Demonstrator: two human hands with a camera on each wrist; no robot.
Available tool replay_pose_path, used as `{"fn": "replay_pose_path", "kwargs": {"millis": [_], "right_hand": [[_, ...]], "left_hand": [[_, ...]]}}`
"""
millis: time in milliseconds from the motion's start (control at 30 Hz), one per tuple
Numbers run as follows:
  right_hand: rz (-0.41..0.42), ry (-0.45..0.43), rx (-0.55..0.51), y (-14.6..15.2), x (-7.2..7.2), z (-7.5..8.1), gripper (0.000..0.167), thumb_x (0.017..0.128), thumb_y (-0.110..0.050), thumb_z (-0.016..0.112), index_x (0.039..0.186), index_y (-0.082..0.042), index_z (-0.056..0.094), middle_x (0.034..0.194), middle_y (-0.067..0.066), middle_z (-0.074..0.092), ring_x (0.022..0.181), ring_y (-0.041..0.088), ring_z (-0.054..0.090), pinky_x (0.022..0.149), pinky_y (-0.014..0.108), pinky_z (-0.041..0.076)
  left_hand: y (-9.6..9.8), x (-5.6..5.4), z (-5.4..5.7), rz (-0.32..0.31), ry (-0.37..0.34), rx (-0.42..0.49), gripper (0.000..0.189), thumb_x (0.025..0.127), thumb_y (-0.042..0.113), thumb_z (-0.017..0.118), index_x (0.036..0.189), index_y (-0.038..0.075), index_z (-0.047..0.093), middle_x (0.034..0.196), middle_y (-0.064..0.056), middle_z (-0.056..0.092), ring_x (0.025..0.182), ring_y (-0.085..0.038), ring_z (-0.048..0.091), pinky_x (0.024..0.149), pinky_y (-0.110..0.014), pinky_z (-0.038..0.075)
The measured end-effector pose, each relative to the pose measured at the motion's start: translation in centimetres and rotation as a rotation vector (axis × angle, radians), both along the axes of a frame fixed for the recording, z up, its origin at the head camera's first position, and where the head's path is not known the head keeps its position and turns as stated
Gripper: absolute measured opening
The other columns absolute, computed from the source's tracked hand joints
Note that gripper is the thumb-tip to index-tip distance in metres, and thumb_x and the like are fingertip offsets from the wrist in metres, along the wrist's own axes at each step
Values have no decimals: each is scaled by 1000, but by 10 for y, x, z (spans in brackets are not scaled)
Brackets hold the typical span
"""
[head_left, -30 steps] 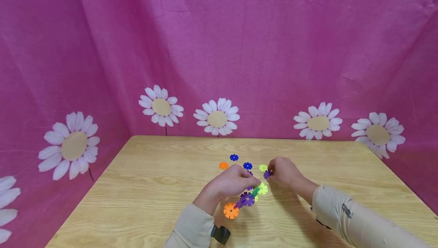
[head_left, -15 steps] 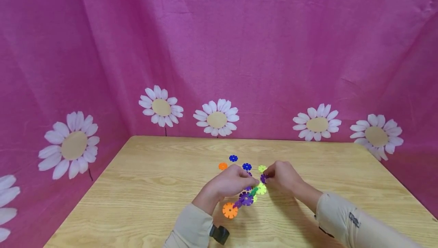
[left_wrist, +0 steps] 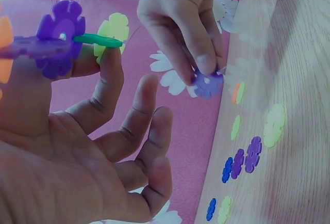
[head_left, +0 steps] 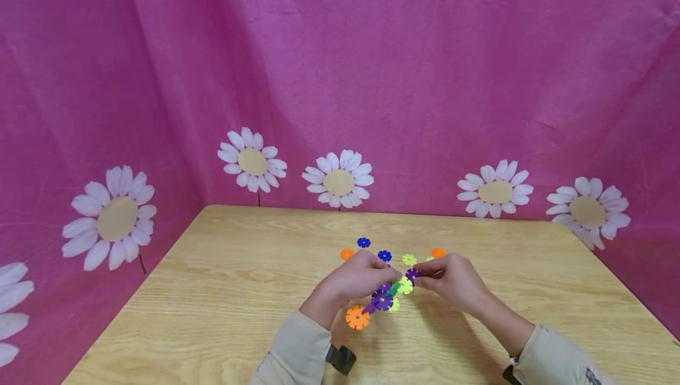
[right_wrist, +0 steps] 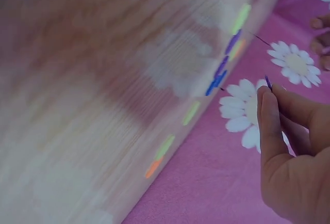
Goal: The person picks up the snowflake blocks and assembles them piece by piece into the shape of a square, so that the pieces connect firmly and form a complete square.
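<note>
1. Pinching a chain of joined toy discs (head_left: 382, 300) between thumb and index finger, the left hand (head_left: 355, 284) holds it up above the tabletop (head_left: 223, 290), near the green disc (left_wrist: 98, 40). Its other three fingers (left_wrist: 159, 128) are loosely bent, with gaps between them.
2. The chain runs from an orange disc (head_left: 358, 318) at the near end, through a violet disc (left_wrist: 33, 47) seen edge-on and a dark purple disc (left_wrist: 61, 38), to the green disc and a yellow disc (head_left: 406, 285) at the far end.
3. The right hand (head_left: 458, 284) has its thumb and index finger closed together on the rim of a single purple disc (left_wrist: 208, 84); its remaining fingers are partly hidden.
4. That single disc is in the air, near the chain's yellow end; the left wrist view shows a gap between the two.
5. Loose discs lie on the tabletop beyond the hands: two blue discs (head_left: 363, 242), a left-hand orange disc (head_left: 347, 254), a right-hand orange disc (head_left: 438, 253), a pale yellow disc (head_left: 409, 260) and others partly covered.
6. Pink cloth (head_left: 404, 78) printed with white daisies (head_left: 338, 182) hangs behind the tabletop.
</note>
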State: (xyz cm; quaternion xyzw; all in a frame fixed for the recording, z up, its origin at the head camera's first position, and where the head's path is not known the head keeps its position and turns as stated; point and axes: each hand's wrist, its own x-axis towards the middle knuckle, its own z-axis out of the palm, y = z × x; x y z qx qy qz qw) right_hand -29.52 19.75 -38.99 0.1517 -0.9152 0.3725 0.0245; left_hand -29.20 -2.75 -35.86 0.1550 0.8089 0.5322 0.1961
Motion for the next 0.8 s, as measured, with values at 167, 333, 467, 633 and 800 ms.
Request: {"fn": "replay_pose_path", "kwargs": {"millis": [167, 333, 467, 633, 800], "right_hand": [[-35, -38, -102, 3, 14, 5, 24, 87, -12, 78, 110, -4, 77, 102, 11, 77, 83, 13, 72, 69, 22, 58], [-67, -48, -211, 6, 28, 13, 26, 87, -14, 78, 110, -3, 76, 104, 12, 77, 84, 10, 73, 72, 23, 58], [-84, -35, -263, 8, 37, 13, 27, 86, -16, 79, 109, -3, 76, 104, 12, 77, 83, 8, 73, 73, 22, 58], [-69, 5, -332, 7, 46, 10, 25, 85, -14, 79, 108, -4, 77, 103, 11, 77, 85, 6, 73, 74, 22, 59], [-54, 15, -348, 0, 45, 10, 24, 85, -15, 80, 107, -7, 78, 102, 9, 77, 85, 7, 74, 74, 23, 59]], "left_hand": [[1, 0, -2, 6, -10, 5, 32, 98, 26, 61, 76, 6, 72, 61, 4, 45, 57, -11, 39, 58, -25, 33], [1, -1, -4, 29, -15, 3, 28, 98, 27, 61, 85, 7, 74, 63, 3, 45, 57, -11, 41, 58, -25, 35], [2, 0, -4, 36, -32, 1, 29, 99, 29, 60, 82, 7, 71, 63, 3, 44, 58, -11, 40, 59, -26, 35], [4, 1, -8, 46, -21, -3, 33, 100, 27, 59, 72, 9, 61, 65, 2, 44, 60, -12, 37, 60, -27, 33], [2, -2, -8, 85, 4, -15, 35, 101, 30, 57, 72, 11, 59, 68, 2, 41, 60, -13, 33, 59, -29, 29]]}}
